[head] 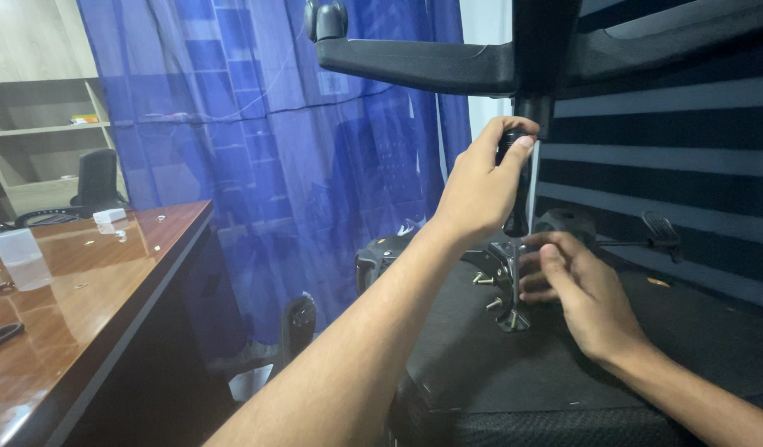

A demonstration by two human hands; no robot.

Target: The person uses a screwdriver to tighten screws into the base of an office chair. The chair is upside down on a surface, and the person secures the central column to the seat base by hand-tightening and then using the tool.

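Blue curtain (257, 149) behind; glossy brown table (83, 306) at left, shelves beyond. An office chair lies upturned, black seat underside (497, 356) facing up. Left hand (481, 186): fingers wrapped tight round the black handle of a screwdriver (518, 186), held upright, tip down at the metal seat bracket (510, 285). Right hand (584, 294): fingers loosely curled, tips touching the bracket just beside the screwdriver shaft. Bracket grey, with silver bolts (483, 280) standing proud. Black chair armrest (414, 62) juts overhead

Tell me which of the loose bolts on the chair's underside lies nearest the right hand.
The bolt at the lower end of the metal bracket, just left of the right hand. The other two bolts lie further left, beyond the bracket.
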